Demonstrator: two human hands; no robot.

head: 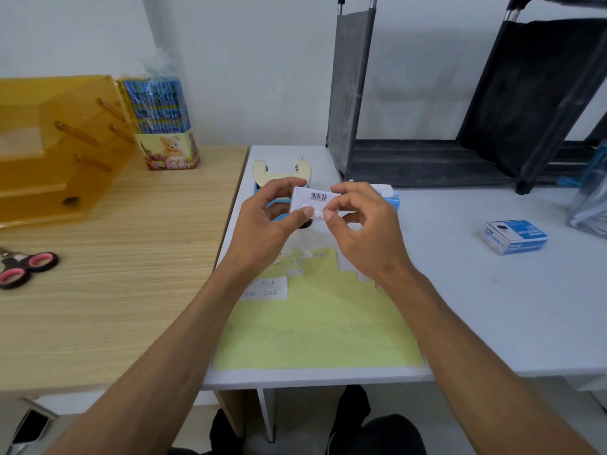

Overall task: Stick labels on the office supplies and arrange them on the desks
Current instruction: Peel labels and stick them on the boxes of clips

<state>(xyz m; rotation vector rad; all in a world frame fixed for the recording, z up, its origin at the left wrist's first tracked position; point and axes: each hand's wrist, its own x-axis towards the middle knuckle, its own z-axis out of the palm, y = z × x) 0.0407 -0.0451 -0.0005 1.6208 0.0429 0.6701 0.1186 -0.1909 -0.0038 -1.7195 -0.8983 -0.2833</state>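
Office supplies lie across two desks pushed together: a wooden desk (131,290) on the left of the frame and a white desk (492,307) on the right. A dark rack (427,162) stands at the back of the white desk, in the upper right. An orange see-through organiser (59,152) sits at the far left of the wooden desk, with a wrapped pack of blue pencils (164,126) just beside it. A yellow backing sheet (315,330) lies flat on the white desk near its front edge, in the lower middle. It carries a handwritten white label (267,288) and a few tiny labels (305,254) near its top.

Above the sheet, at the centre of the frame, both hands hold a small white box (312,200) with a barcode clear of the desk. The left hand (266,221) pinches the box between its thumb and curled fingers. The right hand (364,224) has its fingers curled, with thumb and forefinger closed on the box's lower edge, where a small label (318,215) sits. A cream and blue item (281,172) is partly hidden behind the hands. A blue and white box (514,237) rests well apart on the right. Pink-handled scissors (23,266) lie at the left edge.
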